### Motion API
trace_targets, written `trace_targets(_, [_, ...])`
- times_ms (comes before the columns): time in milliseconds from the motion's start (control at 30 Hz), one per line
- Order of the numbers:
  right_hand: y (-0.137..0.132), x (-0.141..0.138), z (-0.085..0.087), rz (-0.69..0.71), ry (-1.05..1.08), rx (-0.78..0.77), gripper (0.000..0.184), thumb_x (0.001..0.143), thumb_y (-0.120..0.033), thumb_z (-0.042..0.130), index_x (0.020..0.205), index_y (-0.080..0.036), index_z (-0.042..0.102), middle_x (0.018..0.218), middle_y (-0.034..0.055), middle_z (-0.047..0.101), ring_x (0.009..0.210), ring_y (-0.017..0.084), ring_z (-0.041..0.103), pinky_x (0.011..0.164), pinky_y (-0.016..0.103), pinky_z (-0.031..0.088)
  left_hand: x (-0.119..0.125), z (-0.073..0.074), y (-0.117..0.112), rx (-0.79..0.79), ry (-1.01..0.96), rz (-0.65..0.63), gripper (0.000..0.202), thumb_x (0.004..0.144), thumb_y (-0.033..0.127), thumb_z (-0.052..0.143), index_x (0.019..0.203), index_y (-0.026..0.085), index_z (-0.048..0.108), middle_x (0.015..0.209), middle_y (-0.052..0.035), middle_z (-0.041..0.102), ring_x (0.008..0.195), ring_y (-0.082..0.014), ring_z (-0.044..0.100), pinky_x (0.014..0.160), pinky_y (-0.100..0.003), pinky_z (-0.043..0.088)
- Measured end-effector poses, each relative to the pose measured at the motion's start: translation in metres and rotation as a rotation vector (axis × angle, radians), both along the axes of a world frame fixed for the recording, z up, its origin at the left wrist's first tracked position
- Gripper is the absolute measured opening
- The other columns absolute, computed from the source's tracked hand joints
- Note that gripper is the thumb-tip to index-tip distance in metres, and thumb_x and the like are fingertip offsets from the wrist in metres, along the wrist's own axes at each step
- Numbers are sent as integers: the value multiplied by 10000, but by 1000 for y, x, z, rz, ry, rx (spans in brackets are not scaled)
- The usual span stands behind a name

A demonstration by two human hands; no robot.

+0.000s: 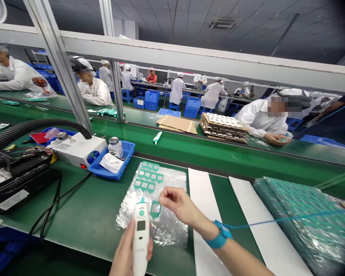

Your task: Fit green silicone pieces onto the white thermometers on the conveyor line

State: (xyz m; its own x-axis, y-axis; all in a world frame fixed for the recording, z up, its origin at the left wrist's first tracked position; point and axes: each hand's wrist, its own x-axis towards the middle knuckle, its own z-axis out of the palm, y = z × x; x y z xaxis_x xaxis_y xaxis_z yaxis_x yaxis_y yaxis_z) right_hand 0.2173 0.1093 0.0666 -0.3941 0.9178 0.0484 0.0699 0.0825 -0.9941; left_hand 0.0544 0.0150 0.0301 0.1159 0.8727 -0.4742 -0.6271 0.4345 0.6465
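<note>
My left hand (125, 245) is wrapped around a white ear thermometer (140, 239), which stands nearly upright with its teal tip up and its small dark screen facing me. To its right, my right hand (176, 203) pinches a small teal frame with a pale window (155, 209) by its upper right corner. A blue wrist strap (218, 234) with a cord circles my right wrist. Behind both hands lies a clear plastic bag (174, 178), with several similar teal frames (146, 175) in rows on it.
Left stand a blue tray (126, 151) with a jar and tissue, and a white box (77, 147) with a black hose. White strips (202, 199) and a stack of teal pieces in plastic (307, 214) lie right. Beyond the green conveyor (178, 143), people in white work.
</note>
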Motion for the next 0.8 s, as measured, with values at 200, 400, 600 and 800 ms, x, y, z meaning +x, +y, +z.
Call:
trace_targets(200, [-33,11,7,26,-54,-36,141,817,-256,604,730,-148,583,706,11,559,655,133,505,595,250,388,40,2,8,-5,81,-55,453,830,620,509,826,172,576,526,-25,601,489,-137,482,494,-244,383])
trace_targets(400, [-36,20,-2,-1,-126,-12,108,824,-201,575,724,-162,568,724,1,553,666,129,496,587,244,369,48,1,7,6,78,-82,458,804,632,541,798,176,586,515,-15,585,481,-133,474,489,-247,389])
trace_targets(600, [-46,20,-17,-95,-69,-45,96,820,-195,580,734,-171,544,705,-10,535,640,122,470,571,245,354,52,2,5,17,160,-107,492,809,648,511,667,180,568,511,-7,559,475,-126,459,484,-244,401])
trace_targets(800, [-55,28,-26,-184,109,-95,320,666,-141,724,895,-198,508,874,-7,529,769,133,486,661,247,379,49,-20,-1,-21,360,-139,463,697,656,617,704,194,610,439,-9,556,386,-160,466,420,-278,421])
